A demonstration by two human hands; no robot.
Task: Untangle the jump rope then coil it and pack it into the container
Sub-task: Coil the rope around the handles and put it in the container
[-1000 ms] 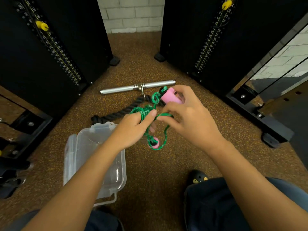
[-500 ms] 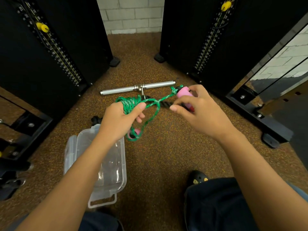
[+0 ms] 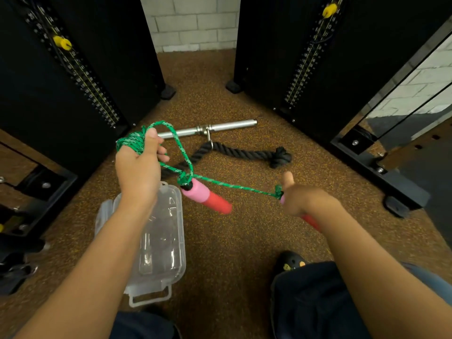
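Observation:
My left hand [image 3: 138,167] grips a bunched coil of the green jump rope [image 3: 133,142] at upper left. From it a loop runs down to a knot at one pink-and-red handle [image 3: 206,198], which hangs free in mid-air over the floor. A taut strand of rope runs from there to my right hand [image 3: 302,196], closed around the second handle [image 3: 310,221], whose red end sticks out below the wrist. The clear plastic container [image 3: 171,255] lies open on the floor under my left forearm.
A steel bar [image 3: 230,126] with a black braided rope attachment [image 3: 244,152] lies on the speckled rubber floor beyond the hands. Black weight-stack machines stand left [image 3: 61,81] and right [image 3: 318,57]. My knees and a dark shoe [image 3: 291,261] are at the bottom.
My hands have pulled apart: the right hand dropped down and to the right with its handle, stretching the rope taut. The other handle has swung free and hangs between them.

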